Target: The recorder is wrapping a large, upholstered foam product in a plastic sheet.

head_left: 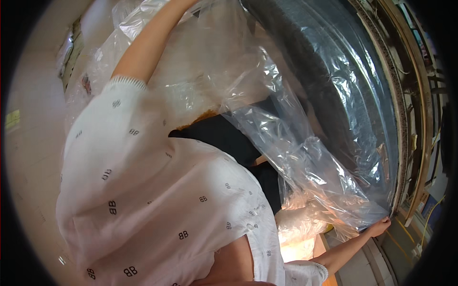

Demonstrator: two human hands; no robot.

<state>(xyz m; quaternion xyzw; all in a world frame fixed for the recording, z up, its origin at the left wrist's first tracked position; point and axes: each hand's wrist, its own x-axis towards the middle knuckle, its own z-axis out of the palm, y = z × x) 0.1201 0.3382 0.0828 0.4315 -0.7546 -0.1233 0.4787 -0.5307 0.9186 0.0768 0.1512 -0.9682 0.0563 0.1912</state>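
Note:
My right hand is closed on the near corner of a large clear plastic sheet, at the right. The sheet is creased and shiny; part of it hangs in folds between my body and a dark, flat surface. Film also stretches over that surface, up to its outer edge. My left arm reaches far up and forward past the top edge of the view, which cuts off the hand. Loose clear film lies beneath that arm.
Along the right runs a speckled edge strip, with a wooden rail beyond it. Yellow cords hang at the lower right. More crumpled film sits in bright light near my right arm. Pale floor spreads at the left.

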